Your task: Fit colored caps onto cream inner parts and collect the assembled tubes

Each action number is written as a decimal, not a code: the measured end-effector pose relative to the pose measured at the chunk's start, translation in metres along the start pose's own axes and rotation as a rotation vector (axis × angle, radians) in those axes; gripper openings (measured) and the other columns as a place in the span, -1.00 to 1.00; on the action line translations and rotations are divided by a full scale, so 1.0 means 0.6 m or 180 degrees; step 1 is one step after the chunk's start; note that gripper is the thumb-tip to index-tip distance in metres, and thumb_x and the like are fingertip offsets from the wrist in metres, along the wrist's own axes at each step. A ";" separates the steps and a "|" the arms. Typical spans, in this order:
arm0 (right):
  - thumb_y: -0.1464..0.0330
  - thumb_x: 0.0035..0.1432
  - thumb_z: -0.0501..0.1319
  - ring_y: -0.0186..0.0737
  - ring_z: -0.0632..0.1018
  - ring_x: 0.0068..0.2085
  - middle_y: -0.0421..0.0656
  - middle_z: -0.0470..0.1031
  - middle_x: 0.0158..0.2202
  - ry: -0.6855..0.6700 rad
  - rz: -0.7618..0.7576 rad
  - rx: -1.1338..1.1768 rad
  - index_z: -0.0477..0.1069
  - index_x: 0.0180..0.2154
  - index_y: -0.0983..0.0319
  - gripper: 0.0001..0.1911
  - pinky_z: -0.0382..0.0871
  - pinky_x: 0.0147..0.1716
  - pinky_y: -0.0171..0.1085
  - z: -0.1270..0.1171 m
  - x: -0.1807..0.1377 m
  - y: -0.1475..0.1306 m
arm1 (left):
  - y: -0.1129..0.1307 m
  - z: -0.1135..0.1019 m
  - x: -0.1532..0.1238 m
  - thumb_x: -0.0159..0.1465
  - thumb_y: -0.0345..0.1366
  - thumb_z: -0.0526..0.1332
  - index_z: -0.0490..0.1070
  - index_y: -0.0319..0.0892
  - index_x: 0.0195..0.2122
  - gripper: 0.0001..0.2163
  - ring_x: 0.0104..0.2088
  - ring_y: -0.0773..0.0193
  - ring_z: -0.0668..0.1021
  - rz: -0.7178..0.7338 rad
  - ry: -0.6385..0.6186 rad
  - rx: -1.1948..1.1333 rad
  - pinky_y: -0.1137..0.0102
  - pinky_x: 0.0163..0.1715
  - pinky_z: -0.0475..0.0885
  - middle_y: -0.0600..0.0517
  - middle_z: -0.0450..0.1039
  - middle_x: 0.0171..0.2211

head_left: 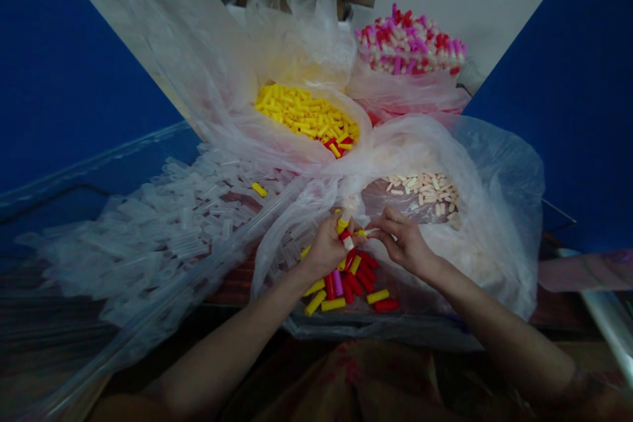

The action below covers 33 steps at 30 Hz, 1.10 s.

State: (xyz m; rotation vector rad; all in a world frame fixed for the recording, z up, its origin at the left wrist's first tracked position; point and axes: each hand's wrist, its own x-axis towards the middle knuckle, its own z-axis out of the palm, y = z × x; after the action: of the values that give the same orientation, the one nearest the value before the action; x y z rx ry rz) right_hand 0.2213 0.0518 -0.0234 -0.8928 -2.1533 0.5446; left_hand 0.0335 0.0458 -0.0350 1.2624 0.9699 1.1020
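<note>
My left hand point(326, 245) is closed around a few short plastic tubes; a yellow tube point(342, 221) and a red one with a cream tip stick out of it. My right hand point(403, 242) is closed in a pinch on a small cream-coloured plug point(372, 233), which meets the end of a yellow tube at the left fingers. Whether the plug sits inside that tube I cannot tell. Below the hands, loose red tubes point(366, 271), yellow tubes point(333, 304) and a purple tube point(337, 282) lie on clear plastic. Cream plugs point(435, 188) are scattered in an open bag beyond my right hand.
Many clear plastic tubes point(182, 217) are heaped at the left, with one yellow piece among them. An open bag of yellow tubes point(306, 112) stands ahead. Behind it rises a pile of pink, red and cream pieces point(410, 43). Blue panels point(558, 99) flank both sides.
</note>
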 end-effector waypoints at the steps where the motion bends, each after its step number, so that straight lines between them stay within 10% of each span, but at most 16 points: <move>1: 0.37 0.31 0.07 -0.25 0.38 -0.36 -0.15 0.30 -0.41 -0.0028 0.0069 -0.0028 0.50 -0.23 0.21 -0.78 0.26 -0.40 -0.29 0.003 -0.001 0.000 | -0.002 0.002 0.000 -0.02 -0.20 0.41 0.18 -0.19 -0.55 -0.64 -0.50 0.42 0.31 -0.0032 0.0017 -0.0022 0.49 -0.48 0.26 0.15 0.20 -0.54; 11: 0.11 0.35 -0.04 -0.28 0.45 -0.38 -0.15 0.43 -0.39 -0.0379 0.1034 0.1105 0.48 -0.15 0.25 -0.55 0.30 -0.39 -0.31 0.002 0.028 0.058 | -0.003 -0.016 0.005 -0.04 -0.25 0.42 0.19 -0.16 -0.39 -0.62 -0.58 0.41 0.45 -0.0568 0.0060 -0.0579 0.49 -0.54 0.38 0.19 0.33 -0.50; 21: 0.48 0.14 0.23 -0.28 0.43 -0.33 -0.12 0.45 -0.33 -0.1147 0.0565 -0.0294 0.49 -0.27 0.30 -0.91 0.24 -0.31 -0.34 0.054 0.033 0.084 | 0.001 -0.048 0.019 -0.09 -0.34 0.45 0.25 -0.20 -0.38 -0.64 -0.53 0.37 0.52 -0.1444 0.0276 -0.1494 0.46 -0.50 0.48 0.07 0.47 -0.45; 33: 0.40 0.10 0.26 -0.32 0.45 -0.39 -0.17 0.51 -0.38 -0.0744 0.1093 0.0572 0.46 -0.25 0.28 -0.87 0.29 -0.38 -0.35 0.024 0.032 0.076 | -0.018 -0.022 0.023 -0.05 -0.29 0.42 0.11 -0.17 -0.50 -0.60 -0.48 0.44 0.44 -0.0415 0.0794 -0.0729 0.51 -0.43 0.39 0.21 0.29 -0.54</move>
State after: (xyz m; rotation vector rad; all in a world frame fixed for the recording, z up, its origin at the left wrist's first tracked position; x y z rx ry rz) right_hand 0.2205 0.0948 -0.0513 -1.1518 -2.1207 1.0417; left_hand 0.0244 0.0623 -0.0464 0.8789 1.0617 1.2484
